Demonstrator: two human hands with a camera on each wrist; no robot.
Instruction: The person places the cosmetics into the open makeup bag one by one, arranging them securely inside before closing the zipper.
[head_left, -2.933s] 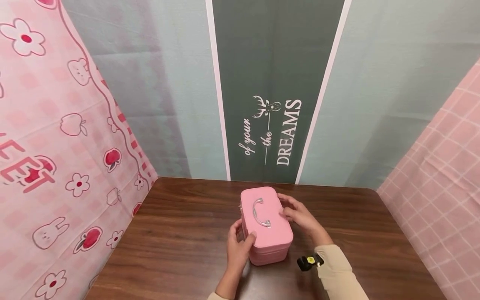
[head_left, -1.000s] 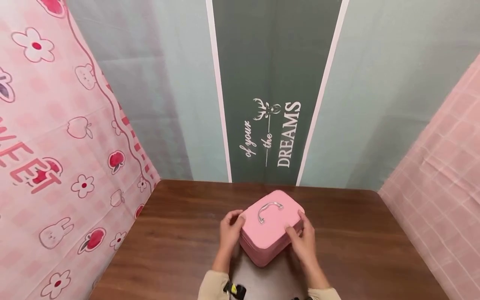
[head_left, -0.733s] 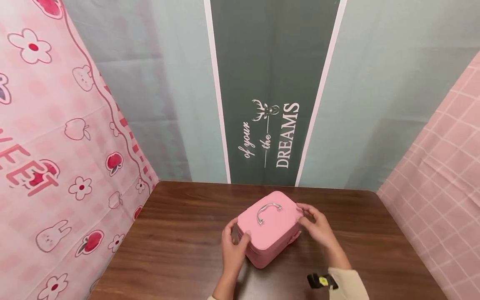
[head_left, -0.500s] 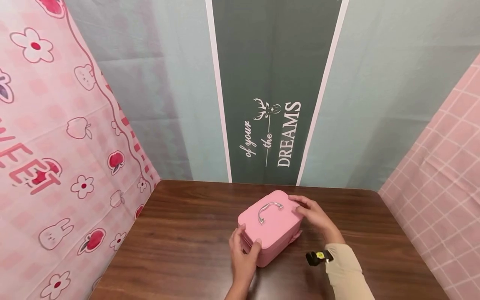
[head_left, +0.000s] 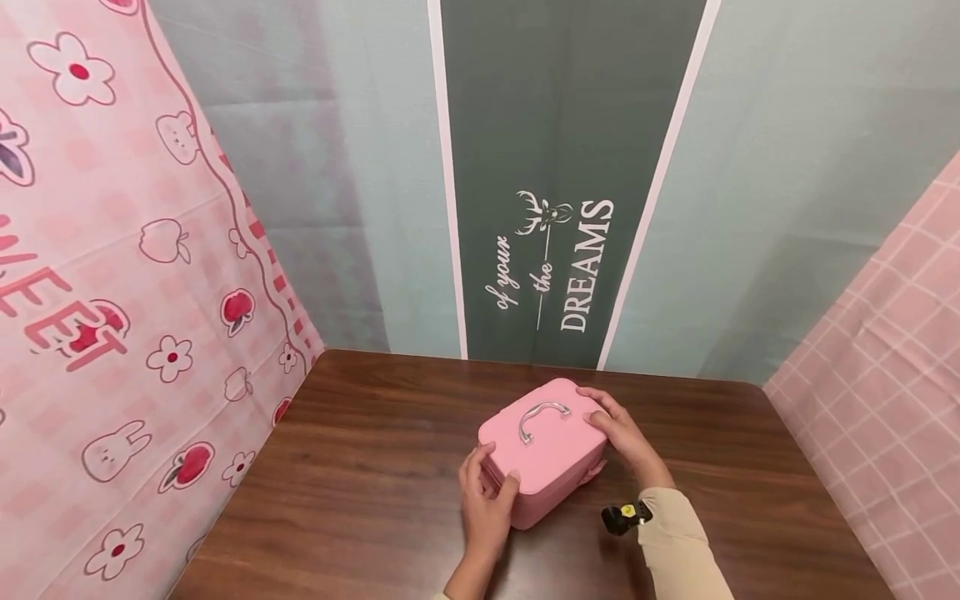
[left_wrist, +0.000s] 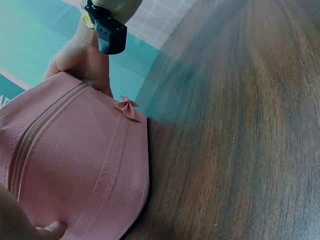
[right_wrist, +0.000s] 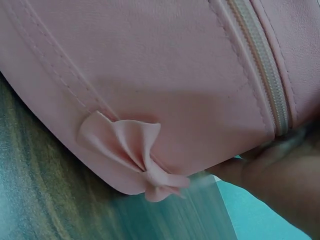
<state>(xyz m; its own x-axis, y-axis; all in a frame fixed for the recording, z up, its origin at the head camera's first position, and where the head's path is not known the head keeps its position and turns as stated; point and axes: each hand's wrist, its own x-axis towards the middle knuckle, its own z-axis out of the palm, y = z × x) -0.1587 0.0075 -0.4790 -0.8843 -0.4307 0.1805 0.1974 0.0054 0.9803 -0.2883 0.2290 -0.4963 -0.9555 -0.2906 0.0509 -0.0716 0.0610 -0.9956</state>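
A pink cosmetic case [head_left: 551, 442] with a curved silver handle [head_left: 534, 417] on its lid stands on the table, set at an angle. My left hand [head_left: 486, 512] grips its near left corner, thumb at the lid's edge. At the far right corner my right hand [head_left: 624, 429] holds the case, thumb near the top edge. A zipper [left_wrist: 37, 135] runs round under the lid and looks closed in the left wrist view. In the right wrist view a pink bow [right_wrist: 132, 150] sits low on the side, close to the right hand's fingers [right_wrist: 280, 175]. The case's underside is hidden.
The brown wooden table [head_left: 360, 467] surrounds the case. A green and grey-blue cloth [head_left: 555, 125] hangs behind it, with pink cloths [head_left: 187, 275] at the left and right sides. A black wrist camera [head_left: 626, 517] hangs from the right sleeve [head_left: 678, 533].
The case has turned clockwise from its earlier, straighter stance. My right hand has shifted from its near right side to the far right corner; my left hand has moved to the near left corner.
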